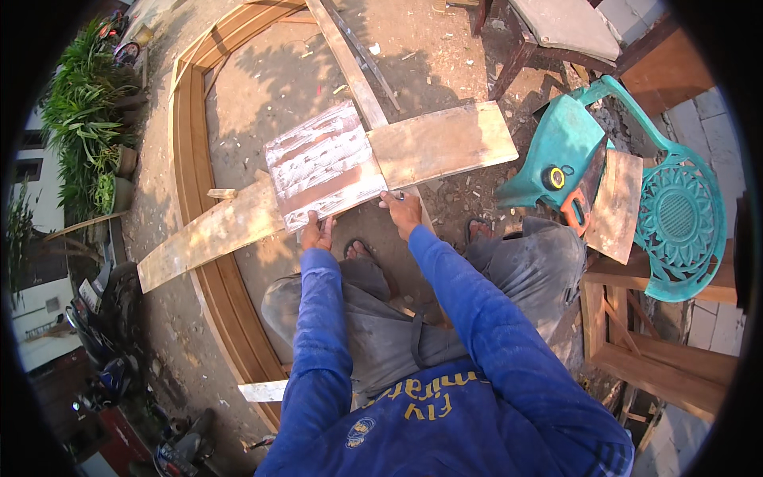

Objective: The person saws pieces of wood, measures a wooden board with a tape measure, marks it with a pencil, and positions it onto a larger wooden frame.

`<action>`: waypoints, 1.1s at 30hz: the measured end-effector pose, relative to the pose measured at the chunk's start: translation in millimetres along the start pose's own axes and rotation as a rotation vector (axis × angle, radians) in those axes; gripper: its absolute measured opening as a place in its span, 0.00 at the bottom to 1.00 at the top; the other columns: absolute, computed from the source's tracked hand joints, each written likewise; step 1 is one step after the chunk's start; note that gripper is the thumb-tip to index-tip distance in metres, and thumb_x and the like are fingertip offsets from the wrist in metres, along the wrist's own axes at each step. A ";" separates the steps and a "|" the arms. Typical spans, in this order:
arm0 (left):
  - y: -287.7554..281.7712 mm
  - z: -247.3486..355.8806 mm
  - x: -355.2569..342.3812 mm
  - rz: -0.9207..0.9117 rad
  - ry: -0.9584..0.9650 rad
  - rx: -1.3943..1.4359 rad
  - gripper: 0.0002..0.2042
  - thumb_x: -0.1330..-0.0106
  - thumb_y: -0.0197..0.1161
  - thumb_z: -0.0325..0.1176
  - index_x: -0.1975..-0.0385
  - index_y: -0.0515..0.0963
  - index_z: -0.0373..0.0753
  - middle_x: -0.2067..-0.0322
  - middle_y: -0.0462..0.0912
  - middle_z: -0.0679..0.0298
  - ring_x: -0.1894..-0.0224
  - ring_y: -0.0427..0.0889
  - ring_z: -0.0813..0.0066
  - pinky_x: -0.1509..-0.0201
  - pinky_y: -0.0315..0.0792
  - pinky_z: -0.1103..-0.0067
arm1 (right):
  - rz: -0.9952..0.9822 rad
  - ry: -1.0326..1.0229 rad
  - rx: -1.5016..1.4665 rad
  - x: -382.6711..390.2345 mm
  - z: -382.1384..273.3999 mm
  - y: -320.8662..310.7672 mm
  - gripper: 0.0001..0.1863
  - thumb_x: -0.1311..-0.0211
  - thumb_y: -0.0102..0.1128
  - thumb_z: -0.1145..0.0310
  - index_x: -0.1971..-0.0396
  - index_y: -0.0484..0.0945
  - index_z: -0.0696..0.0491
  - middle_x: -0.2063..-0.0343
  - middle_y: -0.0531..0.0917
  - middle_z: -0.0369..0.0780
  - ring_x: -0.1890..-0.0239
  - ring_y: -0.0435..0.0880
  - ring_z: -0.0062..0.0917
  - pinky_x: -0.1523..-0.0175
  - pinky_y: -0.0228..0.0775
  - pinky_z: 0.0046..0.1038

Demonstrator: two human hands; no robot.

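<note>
A square brown panel (pixel 324 167), streaked with thick white paste, lies across a pale plank in front of me. My left hand (pixel 318 232) grips its near edge close to the left corner, thumb on top. At the near right corner, my right hand (pixel 404 211) pinches the same panel; a small dark spot shows by its fingers, too small to name. The plank's left part (pixel 211 230) slants toward me, and its right part (pixel 445 143) extends to the right. The panel hides the plank's middle and the undersides of my fingers.
A long curved wooden frame (pixel 195 159) bends around the left side. Narrow wood strips (pixel 350 63) run away from the panel. To my right stand a teal plastic chair (pixel 679 215), an orange-handled saw (pixel 578 208), a yellow tape measure (pixel 554 177) and a wooden frame (pixel 660 366).
</note>
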State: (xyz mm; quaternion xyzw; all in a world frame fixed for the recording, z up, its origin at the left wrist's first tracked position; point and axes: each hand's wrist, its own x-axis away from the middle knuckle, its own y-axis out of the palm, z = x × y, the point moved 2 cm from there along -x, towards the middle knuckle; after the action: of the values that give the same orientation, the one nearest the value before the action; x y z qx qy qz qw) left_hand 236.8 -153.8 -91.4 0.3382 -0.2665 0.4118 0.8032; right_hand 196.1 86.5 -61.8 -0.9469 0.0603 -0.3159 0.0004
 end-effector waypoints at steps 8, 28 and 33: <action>-1.0 2.5 -17.4 0.077 0.036 -0.135 0.14 0.34 0.68 0.28 0.52 0.76 0.34 0.61 0.83 0.60 0.63 0.84 0.69 0.60 0.86 0.75 | 0.024 0.025 0.009 1.5 -10.4 2.0 0.17 0.41 0.69 0.58 0.66 0.83 0.60 0.73 0.89 0.42 0.64 0.86 0.29 0.57 0.74 0.32; -9.5 14.8 -5.8 0.383 0.349 -0.096 0.40 0.36 0.66 0.18 0.27 0.51 0.40 0.59 0.82 0.52 0.65 0.83 0.67 0.61 0.81 0.70 | -0.165 -0.452 0.841 -85.0 -72.2 -15.4 0.20 0.53 0.74 0.54 0.70 0.87 0.57 0.67 0.87 0.51 0.61 0.87 0.46 0.55 0.77 0.41; -11.1 14.7 -4.9 0.401 0.417 -0.159 0.35 0.38 0.66 0.17 0.31 0.59 0.32 0.61 0.82 0.52 0.66 0.83 0.66 0.63 0.83 0.73 | -0.189 -0.406 0.859 -85.4 -74.7 -16.9 0.21 0.51 0.73 0.55 0.67 0.86 0.59 0.66 0.87 0.51 0.61 0.88 0.41 0.55 0.76 0.37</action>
State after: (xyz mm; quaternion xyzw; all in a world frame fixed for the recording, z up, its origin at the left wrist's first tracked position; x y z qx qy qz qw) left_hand 241.4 -172.2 -89.1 0.1231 -0.1889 0.6006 0.7671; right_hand 85.6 115.8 -52.4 -0.9049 -0.1631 -0.1196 0.3745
